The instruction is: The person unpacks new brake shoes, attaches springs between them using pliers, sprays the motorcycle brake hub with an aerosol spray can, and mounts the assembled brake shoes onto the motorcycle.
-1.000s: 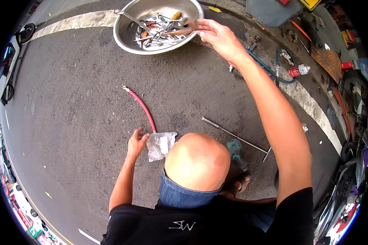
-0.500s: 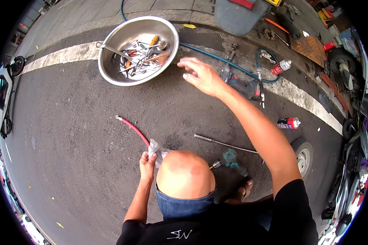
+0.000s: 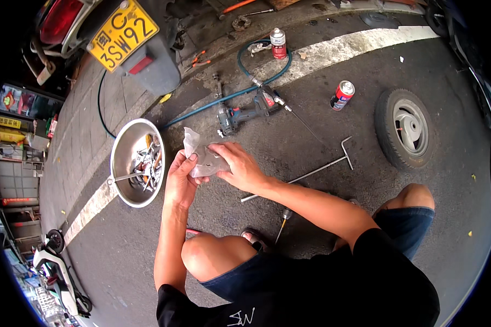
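Note:
A crumpled translucent plastic bag is held up in front of my knees between both hands. My left hand pinches it with the thumb on top, and one corner sticks up above that thumb. From the other side, my right hand has its fingers closed on the bag's right end. Whether anything lies inside the bag I cannot tell. To the left of my hands, a steel bowl holds a jumble of metal tools. A short bit of red hose shows beside my left knee, the remainder hidden.
Beyond my hands lie a cordless impact wrench, a teal air hose and an air gun. A T-handle wrench crosses the asphalt. Two spray cans stand farther off, with a wheel at right.
My left hand has lifted the plastic bag from beside my knee. My right hand has come back from near the bowl and grips the bag too. The view has swung right.

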Action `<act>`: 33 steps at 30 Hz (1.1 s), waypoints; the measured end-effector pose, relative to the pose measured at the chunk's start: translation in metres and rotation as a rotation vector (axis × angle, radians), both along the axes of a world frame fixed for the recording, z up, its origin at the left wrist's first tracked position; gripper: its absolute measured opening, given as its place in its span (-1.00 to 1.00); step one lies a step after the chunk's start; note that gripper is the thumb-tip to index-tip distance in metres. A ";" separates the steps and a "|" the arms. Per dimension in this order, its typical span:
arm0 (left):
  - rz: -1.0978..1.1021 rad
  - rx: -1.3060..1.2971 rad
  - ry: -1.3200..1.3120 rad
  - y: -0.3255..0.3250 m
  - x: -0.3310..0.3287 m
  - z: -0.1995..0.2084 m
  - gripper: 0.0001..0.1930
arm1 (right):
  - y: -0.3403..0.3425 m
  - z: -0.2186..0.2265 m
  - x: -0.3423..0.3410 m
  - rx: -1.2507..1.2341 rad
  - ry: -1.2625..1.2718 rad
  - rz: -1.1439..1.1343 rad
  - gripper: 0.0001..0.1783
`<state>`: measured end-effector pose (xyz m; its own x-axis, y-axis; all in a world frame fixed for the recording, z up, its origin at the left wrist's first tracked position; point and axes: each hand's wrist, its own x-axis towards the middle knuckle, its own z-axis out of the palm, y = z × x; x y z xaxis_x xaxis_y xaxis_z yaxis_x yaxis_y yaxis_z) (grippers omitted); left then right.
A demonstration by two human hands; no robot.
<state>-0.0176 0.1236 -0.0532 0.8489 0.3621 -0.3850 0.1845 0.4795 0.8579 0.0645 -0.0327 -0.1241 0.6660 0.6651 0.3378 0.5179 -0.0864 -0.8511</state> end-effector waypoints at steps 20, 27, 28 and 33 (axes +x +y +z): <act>-0.009 0.424 -0.029 -0.147 0.176 0.118 -0.44 | -0.055 0.084 0.166 1.086 1.193 0.104 -0.66; 0.232 0.192 -0.027 -0.114 0.126 0.072 -0.55 | -0.051 0.060 0.149 0.772 0.877 0.072 -0.75; 0.218 0.133 0.014 -0.105 0.123 0.063 -0.55 | -0.052 0.055 0.145 0.668 0.778 0.126 -0.75; 0.092 -0.070 -0.017 -0.074 0.136 0.039 -0.47 | -0.033 0.053 0.130 0.706 1.081 0.142 -0.77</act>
